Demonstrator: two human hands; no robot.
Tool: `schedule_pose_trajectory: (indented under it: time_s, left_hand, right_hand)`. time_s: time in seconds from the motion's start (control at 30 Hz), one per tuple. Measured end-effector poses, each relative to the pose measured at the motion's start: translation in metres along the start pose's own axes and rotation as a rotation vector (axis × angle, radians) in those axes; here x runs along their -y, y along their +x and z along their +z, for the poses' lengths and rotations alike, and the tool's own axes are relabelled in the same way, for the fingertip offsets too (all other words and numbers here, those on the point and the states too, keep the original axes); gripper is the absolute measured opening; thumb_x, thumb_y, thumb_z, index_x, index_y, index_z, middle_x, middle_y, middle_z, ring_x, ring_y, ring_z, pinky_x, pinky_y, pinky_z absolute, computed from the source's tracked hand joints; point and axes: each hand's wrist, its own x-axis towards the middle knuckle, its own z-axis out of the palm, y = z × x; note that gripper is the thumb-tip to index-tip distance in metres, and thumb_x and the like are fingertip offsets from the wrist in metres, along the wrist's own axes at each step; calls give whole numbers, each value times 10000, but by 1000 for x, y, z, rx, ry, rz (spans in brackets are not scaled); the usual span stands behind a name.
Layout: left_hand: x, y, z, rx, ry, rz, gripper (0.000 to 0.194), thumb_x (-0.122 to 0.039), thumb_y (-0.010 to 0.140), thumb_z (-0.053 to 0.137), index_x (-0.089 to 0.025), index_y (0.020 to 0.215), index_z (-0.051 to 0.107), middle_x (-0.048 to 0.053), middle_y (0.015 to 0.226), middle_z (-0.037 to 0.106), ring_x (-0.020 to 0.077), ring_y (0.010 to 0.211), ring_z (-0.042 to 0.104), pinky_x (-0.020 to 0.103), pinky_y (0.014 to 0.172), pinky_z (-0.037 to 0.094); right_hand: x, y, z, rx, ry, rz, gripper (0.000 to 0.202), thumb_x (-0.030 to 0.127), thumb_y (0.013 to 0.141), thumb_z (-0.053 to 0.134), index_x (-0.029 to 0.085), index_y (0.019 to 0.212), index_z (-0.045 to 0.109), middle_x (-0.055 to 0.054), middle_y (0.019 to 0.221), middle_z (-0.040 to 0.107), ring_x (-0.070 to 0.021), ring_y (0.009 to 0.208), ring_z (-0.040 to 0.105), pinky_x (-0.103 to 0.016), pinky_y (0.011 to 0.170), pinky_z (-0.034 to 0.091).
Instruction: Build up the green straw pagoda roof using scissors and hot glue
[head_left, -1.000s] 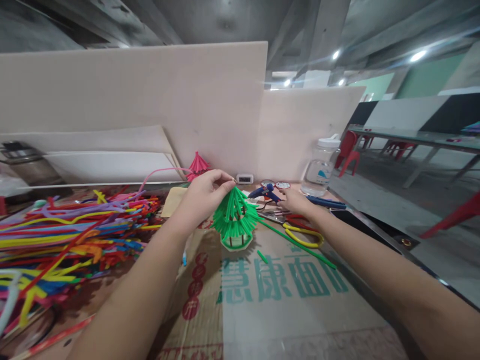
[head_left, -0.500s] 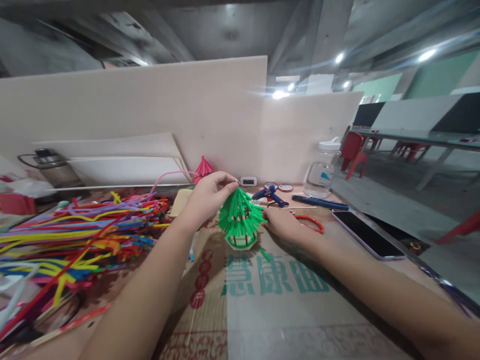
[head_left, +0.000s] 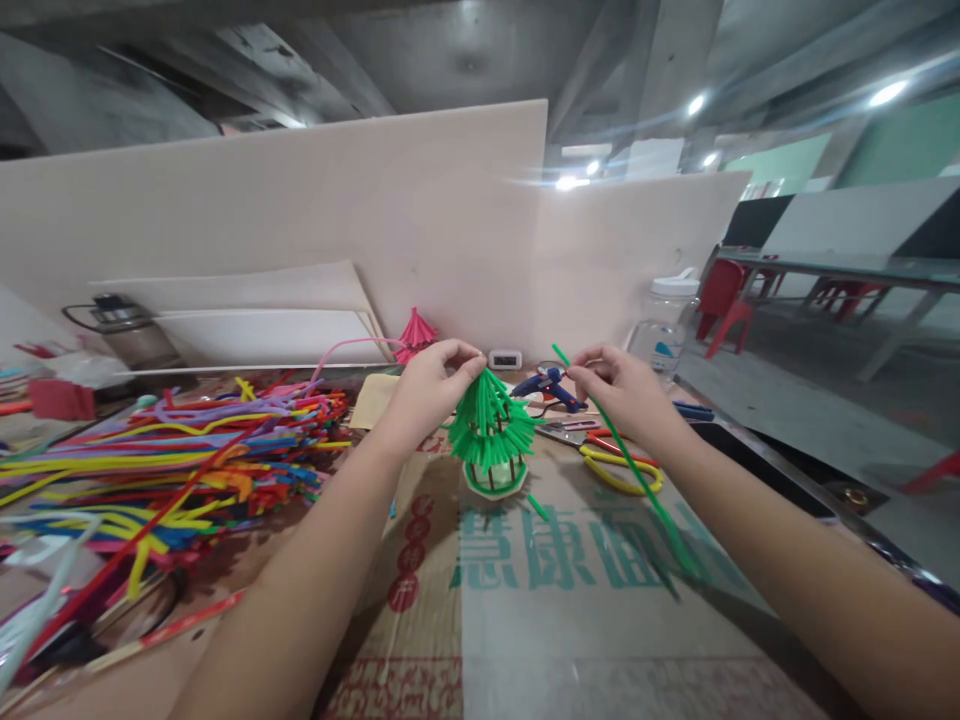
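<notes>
A small green two-tiered pagoda model (head_left: 491, 430), its roofs made of pipe cleaners, stands on the printed cardboard (head_left: 525, 620). My left hand (head_left: 442, 375) pinches the tip of its upper roof. Right of the model, my right hand (head_left: 611, 385) holds a long green pipe cleaner (head_left: 637, 460) between thumb and fingers, the short end pointing up and the long end hanging toward the board. A short green piece (head_left: 538, 507) lies in front of the model. Scissors with yellow handles (head_left: 622, 472) rest below my right hand, beside an orange-handled tool (head_left: 611, 442).
Many coloured pipe cleaners (head_left: 187, 460) are heaped on the left. A blue glue gun (head_left: 551, 385), a small digital display (head_left: 505, 359) and a pink pagoda model (head_left: 415, 335) sit at the back. A clear bottle (head_left: 664, 325) and a phone (head_left: 750, 465) are on the right.
My right hand has risen from beside the model and now carries a long green pipe cleaner. Yellow-handled scissors now show under it. My left hand keeps its pinch on the roof tip.
</notes>
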Motion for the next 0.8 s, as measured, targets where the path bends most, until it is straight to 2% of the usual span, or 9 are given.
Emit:
schedule_pose_trajectory:
  time_s: [0.1, 0.27, 0.4, 0.5, 0.67, 0.8]
  left_hand:
    - [2, 0, 2, -2, -28, -3, 245, -389, 887, 588, -154, 904, 656, 40, 886, 698, 169, 807, 622, 266, 735, 463]
    - [3, 2, 4, -50, -63, 17, 242, -390, 886, 585, -154, 892, 640, 42, 863, 678, 172, 805, 617, 266, 719, 461]
    - [2, 2, 4, -18, -63, 19, 252, -405, 878, 589, -159, 896, 639, 41, 865, 683, 174, 801, 617, 266, 716, 469]
    - [2, 2, 3, 8, -43, 33, 254, -412, 881, 588, -165, 899, 642, 40, 874, 693, 173, 806, 621, 267, 725, 475]
    - [1, 1, 1, 15, -42, 25, 235, -391, 889, 583, -163, 899, 641, 36, 869, 690, 169, 794, 621, 264, 719, 479]
    - [-1, 0, 2, 15, -11, 36, 232, -386, 896, 579, -164, 898, 647, 36, 871, 693, 170, 801, 621, 262, 729, 480]
  right_hand:
    - [24, -13, -6, 12, 129, -63, 268, 338, 871, 588, 169, 1075, 631, 0, 658, 712, -143, 573, 612, -250, 560, 421]
    - [44, -35, 5, 132, 221, -134, 182, 350, 884, 596, 190, 800, 617, -10, 657, 690, -129, 526, 579, -254, 516, 415]
    - [47, -43, 17, 138, 61, -254, 222, 312, 927, 540, 204, 734, 567, 13, 632, 634, -125, 564, 547, -254, 556, 376]
    - [48, -38, 25, 124, -57, -323, 256, 315, 952, 510, 205, 724, 550, 13, 640, 615, -131, 585, 527, -262, 573, 332]
    - [49, -28, 34, 58, -85, -340, 263, 337, 971, 470, 208, 759, 557, 0, 661, 611, -149, 615, 535, -273, 594, 312]
    - [45, -34, 37, 127, -94, -307, 228, 301, 962, 449, 215, 766, 528, 4, 671, 592, -150, 617, 528, -273, 580, 285]
